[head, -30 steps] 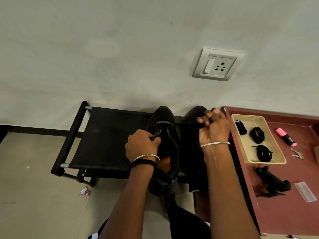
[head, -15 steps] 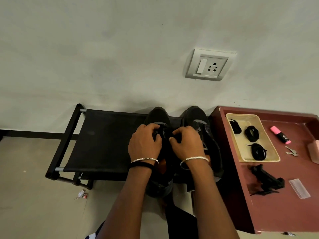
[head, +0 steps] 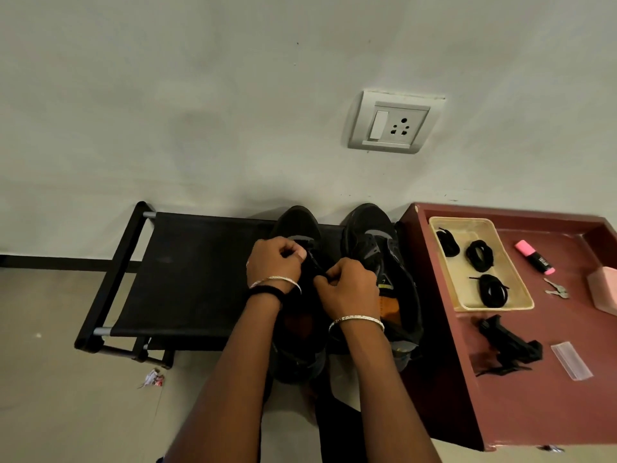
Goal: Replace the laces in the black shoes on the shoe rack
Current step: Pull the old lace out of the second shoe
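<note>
Lace (head: pixel 315 264): thin, limp, light, likely slippery; best pinched near tip for threading. Left hand (head: pixel 275 262) and right hand (head: pixel 349 290) both pinch it over shoe (head: pixel 297 222).

Both forearms are bare down to the lower edge of the view. At the wrist of the left hand (head: pixel 273 259) sits a slim silver bangle (head: pixel 277 280), with a black band (head: pixel 267 290) just behind it, touching it. The right hand (head: pixel 350 284) has a single silver bangle (head: pixel 355 319), its surface finely textured. Black trousers (head: pixel 337 429) show between the arms.
</note>
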